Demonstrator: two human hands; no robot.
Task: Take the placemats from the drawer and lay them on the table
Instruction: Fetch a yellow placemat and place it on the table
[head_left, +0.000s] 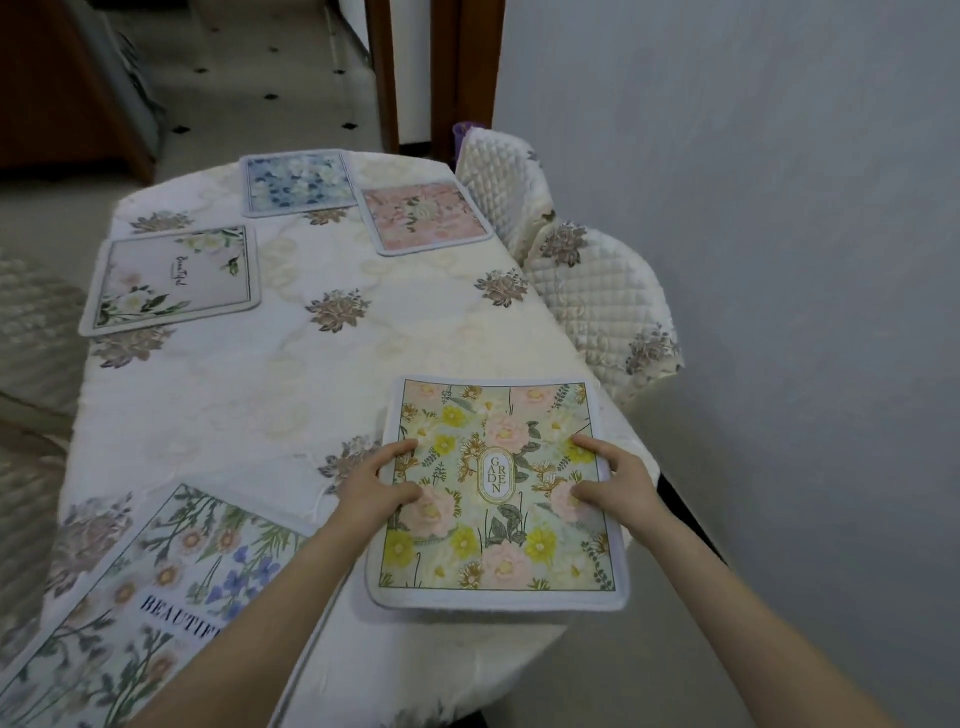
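Status: five placemats on the bench (291, 395), which is covered in a cream quilted cloth with embroidered flower clusters.

Laid and untouched:
- blue-and-white floral rectangular mat (298, 183) at the far end
- pink floral mat (426, 217) just beside it, at the far right edge
- pale grey mat with white blooms and script lettering (174, 280) on the left side
- large pale mat with daisies and the word "BEAUTIF…" (150, 587) nearest you on the left, partly cut off by the frame

In hand: the green-and-yellow floral "GARDEN" mat (498, 493) at the near right edge. Your left hand (376, 486) and right hand (615, 480) each pinch a long side, thumbs on top. Its near edge overhangs the bench rim, so it looks not yet squared.

Drawer not in view; cannot tell whether more mats remain. Judgement: near the end.
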